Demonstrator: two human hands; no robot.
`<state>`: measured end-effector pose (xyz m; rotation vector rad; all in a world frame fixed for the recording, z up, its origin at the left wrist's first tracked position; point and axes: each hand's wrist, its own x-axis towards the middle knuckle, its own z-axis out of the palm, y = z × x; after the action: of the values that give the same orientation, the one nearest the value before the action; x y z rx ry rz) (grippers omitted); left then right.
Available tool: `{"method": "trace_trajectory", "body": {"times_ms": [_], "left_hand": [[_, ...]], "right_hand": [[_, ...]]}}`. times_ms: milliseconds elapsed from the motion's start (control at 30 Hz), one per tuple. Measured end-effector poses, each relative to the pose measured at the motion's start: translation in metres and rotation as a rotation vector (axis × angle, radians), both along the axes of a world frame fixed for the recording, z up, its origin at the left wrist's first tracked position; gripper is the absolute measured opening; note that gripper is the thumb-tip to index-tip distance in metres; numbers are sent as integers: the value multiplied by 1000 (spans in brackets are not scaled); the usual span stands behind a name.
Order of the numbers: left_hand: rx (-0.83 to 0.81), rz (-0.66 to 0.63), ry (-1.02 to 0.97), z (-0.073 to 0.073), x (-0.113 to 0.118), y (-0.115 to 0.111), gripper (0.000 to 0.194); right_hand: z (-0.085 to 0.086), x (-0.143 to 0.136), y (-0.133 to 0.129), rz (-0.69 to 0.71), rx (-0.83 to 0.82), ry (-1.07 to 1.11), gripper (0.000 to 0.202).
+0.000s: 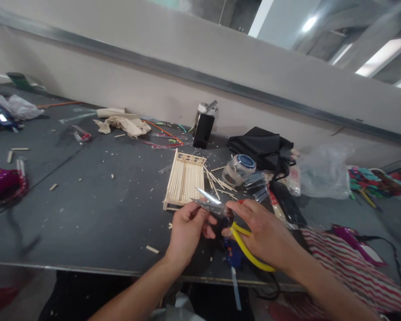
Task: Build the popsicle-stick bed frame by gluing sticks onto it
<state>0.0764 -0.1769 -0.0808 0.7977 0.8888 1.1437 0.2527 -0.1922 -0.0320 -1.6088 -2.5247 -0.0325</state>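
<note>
My right hand [259, 229] is wrapped round a pair of scissors [211, 197] with yellow handles. The silver blades point left and stand apart at the tips. Close by the blades, my left hand [189, 229] has its thumb and fingers pinched together; what lies between them is too small to make out. Just beyond both hands sits a small model made of thin wooden sticks [183, 180], shaped like a bed with a patterned end panel. Beneath my right hand lies a blue glue gun [234, 255] with a clear glue stick poking out, partly hidden.
Loose wooden sticks [225, 186] lie beside a clear round container [239, 169]. Behind are a black phone-like object [203, 130] and a black bag [260, 145]. A striped cloth [350, 267] is on the right, a purple glue gun [2, 183] at far left.
</note>
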Motion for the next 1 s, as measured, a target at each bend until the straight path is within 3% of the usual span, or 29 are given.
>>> {"method": "trace_trajectory", "body": {"times_ms": [1000], "left_hand": [[11,67,95,2,-1,2,19]], "right_hand": [[7,-1,7,45,-39,0,43]]}}
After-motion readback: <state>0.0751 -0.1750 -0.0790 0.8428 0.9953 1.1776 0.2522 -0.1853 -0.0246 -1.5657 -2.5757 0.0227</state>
